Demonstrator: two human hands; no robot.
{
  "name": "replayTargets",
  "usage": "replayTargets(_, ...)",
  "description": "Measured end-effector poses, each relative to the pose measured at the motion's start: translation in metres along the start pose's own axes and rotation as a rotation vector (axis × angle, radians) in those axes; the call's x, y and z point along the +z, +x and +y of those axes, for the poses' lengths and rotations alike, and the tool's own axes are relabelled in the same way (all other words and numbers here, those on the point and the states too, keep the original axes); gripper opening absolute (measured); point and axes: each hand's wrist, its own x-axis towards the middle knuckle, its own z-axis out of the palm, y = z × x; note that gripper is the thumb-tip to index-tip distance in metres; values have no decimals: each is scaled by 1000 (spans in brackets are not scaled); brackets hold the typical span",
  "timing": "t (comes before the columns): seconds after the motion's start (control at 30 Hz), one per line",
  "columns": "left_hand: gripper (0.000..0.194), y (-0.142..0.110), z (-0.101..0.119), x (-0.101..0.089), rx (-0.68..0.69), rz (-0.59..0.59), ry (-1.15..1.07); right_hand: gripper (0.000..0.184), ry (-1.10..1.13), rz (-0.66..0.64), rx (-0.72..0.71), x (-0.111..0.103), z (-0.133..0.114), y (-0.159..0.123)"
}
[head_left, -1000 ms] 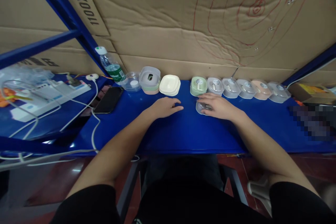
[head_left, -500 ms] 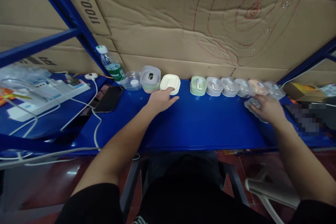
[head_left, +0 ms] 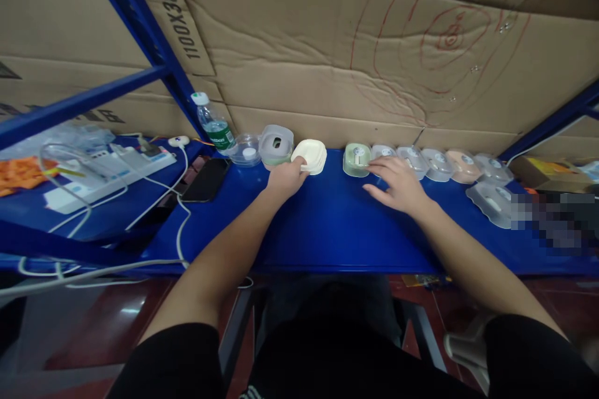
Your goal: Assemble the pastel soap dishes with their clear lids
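Observation:
My left hand is at the near left corner of the cream plastic dishes, its fingers closed on their edge. These dishes look stacked. To the right, my right hand hovers with fingers spread and holds nothing. Its fingertips are beside the green lidded plastic box, the leftmost of a row. The hand partly covers a grey lidded box. A clear, wavy-edged plastic piece lies at the right of the table.
More lidded boxes, grey and a peach one, line the cardboard wall. Left of the cream dishes are stacked grey containers, a clear round tub, a water bottle and a phone. A power strip with cables is further left.
My right hand carried the clear plastic piece to the right, let go of it, and came back to the green box. My left hand moved up to the cream dishes and closed on them.

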Motion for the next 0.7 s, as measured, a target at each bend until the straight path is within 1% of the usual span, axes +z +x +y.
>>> replayTargets(0.07, 38, -1, 0, -5, -8, 24, -30, 45, 63, 0, -13, 16, -15, 17)
replayTargets(0.13, 35, -4, 0, -12, 22, 52, -77, 48, 106, 93, -2, 29, -19, 25)
replayTargets(0.2, 32, -8, 0, -19, 114, 58, -143, 52, 142, 205, 33, 39, -16, 22)
replayTargets(0.27, 27, -13, -1, -25, 236, 14, -228, 56, 176, 257, 97, 44, -7, 13)
replayTargets(0.33, 23, -17, -1, -28, 346, -78, -313, 60, 190, 244, 173, 44, 2, 3)
replayTargets(0.4, 23, -20, -1, -28, 409, -202, -365, 59, 188, 179, 197, 41, 6, -4)
replayTargets(0.47, 26, -21, 0, -26, 425, -327, -361, 54, 206, 67, 151, 41, 4, -6)
replayTargets(0.53, 30, -21, 2, -21, 413, -411, -323, 50, 244, -64, 86, 45, -2, -5)
replayTargets(0.63, 33, -18, 4, -15, 407, -440, -283, 50, 272, -253, 9, 57, -12, -2)
replayTargets(0.7, 35, -17, 4, -14, 394, -438, -287, 49, 263, -327, -21, 64, -15, -1)
